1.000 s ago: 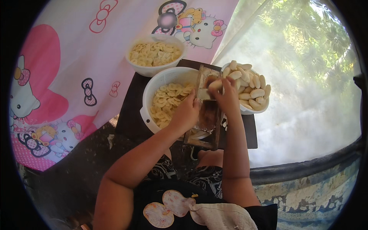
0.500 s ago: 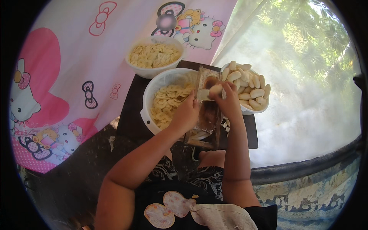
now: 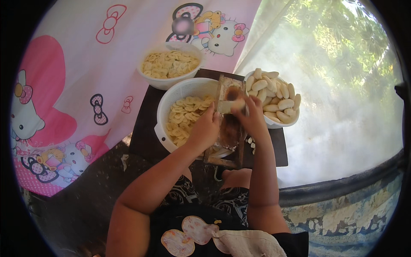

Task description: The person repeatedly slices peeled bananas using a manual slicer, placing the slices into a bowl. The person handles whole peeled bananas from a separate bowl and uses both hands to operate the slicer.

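A wooden slicer with a pale flat plate across its middle lies on the small dark table. My left hand grips its left edge, fingers closed beside the plate. Over the plate, my right hand is closed round a peeled banana, blurred by motion and partly covered by the fingers. Left of the slicer stands a white colander holding banana slices. On the right, a white bowl is heaped with peeled bananas.
A second white bowl of banana slices stands at the far left, by a pink printed curtain. Small pale scraps lie on the dark table right of the slicer. A translucent sheet hangs at the right.
My right hand has shifted slightly down and left with the banana over the slicer's plate. My left hand keeps its grip. The whole view has shifted a little.
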`<state>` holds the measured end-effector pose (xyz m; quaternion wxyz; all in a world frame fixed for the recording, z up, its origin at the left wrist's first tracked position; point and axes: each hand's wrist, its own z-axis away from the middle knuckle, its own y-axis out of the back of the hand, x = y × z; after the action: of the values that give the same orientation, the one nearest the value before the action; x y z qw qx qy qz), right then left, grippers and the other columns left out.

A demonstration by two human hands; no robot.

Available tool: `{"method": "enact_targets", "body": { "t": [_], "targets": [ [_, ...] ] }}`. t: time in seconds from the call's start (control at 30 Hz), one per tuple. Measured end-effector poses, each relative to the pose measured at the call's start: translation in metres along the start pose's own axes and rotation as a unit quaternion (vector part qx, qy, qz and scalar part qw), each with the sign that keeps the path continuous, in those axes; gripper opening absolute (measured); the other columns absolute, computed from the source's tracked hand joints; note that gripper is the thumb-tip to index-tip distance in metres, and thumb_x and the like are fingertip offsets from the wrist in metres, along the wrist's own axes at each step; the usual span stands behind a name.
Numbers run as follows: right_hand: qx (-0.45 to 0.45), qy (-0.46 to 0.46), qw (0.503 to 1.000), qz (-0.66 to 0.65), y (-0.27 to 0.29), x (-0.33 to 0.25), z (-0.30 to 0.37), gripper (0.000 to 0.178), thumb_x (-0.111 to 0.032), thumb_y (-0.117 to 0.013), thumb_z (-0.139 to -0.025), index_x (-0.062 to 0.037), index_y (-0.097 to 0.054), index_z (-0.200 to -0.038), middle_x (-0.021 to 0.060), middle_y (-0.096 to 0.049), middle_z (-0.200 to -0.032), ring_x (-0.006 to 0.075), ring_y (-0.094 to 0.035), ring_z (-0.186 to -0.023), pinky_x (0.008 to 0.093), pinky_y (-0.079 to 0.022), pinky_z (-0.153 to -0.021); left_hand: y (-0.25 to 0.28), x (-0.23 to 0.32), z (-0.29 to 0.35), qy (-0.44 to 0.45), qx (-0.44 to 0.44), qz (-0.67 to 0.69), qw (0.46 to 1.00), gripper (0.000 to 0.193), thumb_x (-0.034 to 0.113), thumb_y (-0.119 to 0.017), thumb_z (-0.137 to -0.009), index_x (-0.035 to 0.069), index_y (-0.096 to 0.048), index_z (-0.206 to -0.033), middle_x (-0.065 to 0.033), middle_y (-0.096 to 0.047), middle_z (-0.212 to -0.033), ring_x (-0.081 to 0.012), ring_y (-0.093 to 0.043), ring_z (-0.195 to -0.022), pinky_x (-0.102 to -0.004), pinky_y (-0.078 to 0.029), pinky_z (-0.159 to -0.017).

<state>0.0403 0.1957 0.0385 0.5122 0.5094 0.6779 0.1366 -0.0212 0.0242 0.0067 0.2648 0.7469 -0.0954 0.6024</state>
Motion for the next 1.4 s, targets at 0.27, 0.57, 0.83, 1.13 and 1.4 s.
{"method": "enact_targets", "body": {
  "t": [0.27,0.57,0.83,1.13,1.4],
  "targets": [
    [-0.017,0.026,0.999,0.016,0.007,-0.024,0.028,0.049,-0.029,-0.076,-0.082,-0.0078,-0.058,-0.123,0.0256,-0.046,-0.136,0.0440,-0.046,-0.126,0.0478,-0.041,-0.104,0.005,0.006,0.002,0.008,-0.009,-0.031,0.999,0.055,0.029,-0.040,-0.102,-0.001,-0.036,-0.148,-0.0302,-0.057,-0.128,-0.0426,-0.056,-0.119,-0.0449,-0.043,-0.101],
    [0.020,-0.018,0.998,0.060,-0.004,0.004,-0.021,0.051,-0.033,-0.075,-0.082,-0.0084,-0.060,-0.125,0.0255,-0.049,-0.132,0.0440,-0.048,-0.124,0.0480,-0.042,-0.103,0.002,0.009,0.004,0.024,-0.018,-0.014,0.999,0.055,0.027,-0.040,-0.102,-0.001,-0.035,-0.149,-0.0297,-0.061,-0.122,-0.0413,-0.059,-0.115,-0.0450,-0.045,-0.098],
    [-0.004,0.013,0.998,0.053,0.005,-0.024,0.035,0.051,-0.033,-0.077,-0.080,-0.0089,-0.063,-0.123,0.0253,-0.049,-0.134,0.0447,-0.047,-0.126,0.0490,-0.039,-0.105,0.006,0.009,0.001,0.031,-0.026,-0.019,0.999,0.055,0.027,-0.040,-0.102,-0.003,-0.035,-0.148,-0.0300,-0.057,-0.129,-0.0407,-0.057,-0.118,-0.0444,-0.044,-0.100],
    [0.060,-0.030,0.996,0.062,-0.014,0.010,-0.032,0.050,-0.033,-0.078,-0.080,-0.0069,-0.064,-0.121,0.0261,-0.051,-0.131,0.0428,-0.049,-0.123,0.0470,-0.041,-0.103,0.002,0.003,-0.001,0.010,-0.015,-0.016,1.000,0.054,0.027,-0.039,-0.103,-0.001,-0.035,-0.149,-0.0308,-0.058,-0.128,-0.0419,-0.057,-0.119,-0.0440,-0.043,-0.101],
    [-0.007,0.036,0.999,0.031,0.016,-0.036,0.059,0.039,-0.022,-0.079,-0.078,-0.0078,-0.066,-0.112,0.0265,-0.044,-0.135,0.0453,-0.047,-0.124,0.0485,-0.040,-0.104,0.001,-0.001,-0.003,-0.006,0.003,-0.036,0.999,0.054,0.027,-0.040,-0.103,0.000,-0.035,-0.149,-0.0312,-0.057,-0.128,-0.0419,-0.057,-0.118,-0.0443,-0.043,-0.101]
  ]
}}
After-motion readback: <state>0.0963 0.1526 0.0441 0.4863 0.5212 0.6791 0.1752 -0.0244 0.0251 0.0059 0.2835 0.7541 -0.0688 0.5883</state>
